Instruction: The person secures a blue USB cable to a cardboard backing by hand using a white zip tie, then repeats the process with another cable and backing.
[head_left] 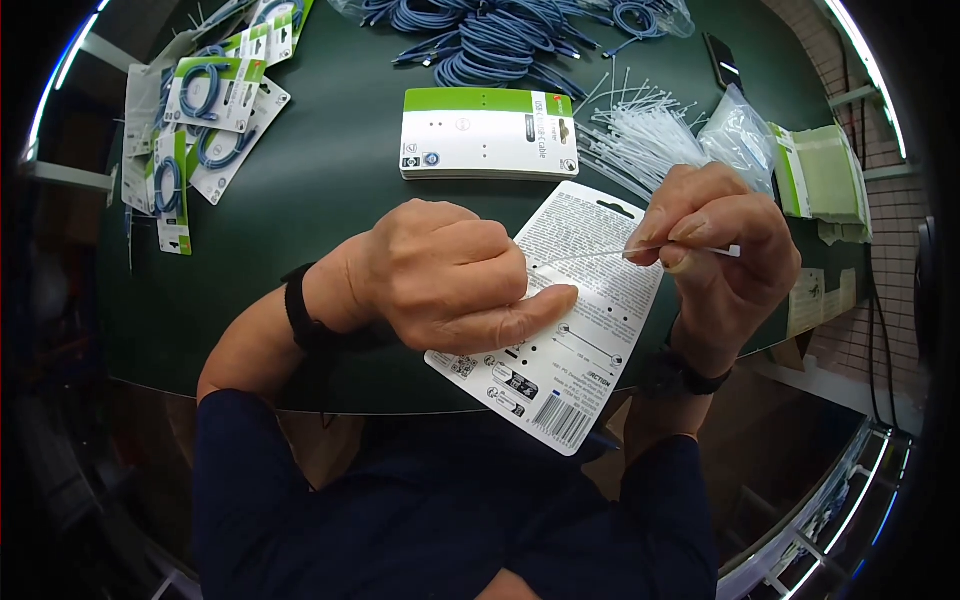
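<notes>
A white cardboard backing card [598, 310], its printed back side up, is tilted over the near table edge. My left hand [450, 275] is closed on its left side, with the thumb lying across the print. Pinched between the thumb and fingers of my right hand [730, 235] is a thin white cable tie [590, 257]. The tie's small head sticks out to the right, and its tail runs left over the card to near a small hole by my left fingers. Whether the tail enters the hole cannot be made out. The card's underside is hidden.
Beyond my hands lies a stack of green-and-white cards [490, 135]. Loose cable ties [640, 135] and a clear plastic bag [740, 135] are at its right, near a phone [722, 60]. Bundled blue cables [500, 40] lie at the back, carded cables [215, 95] at far left.
</notes>
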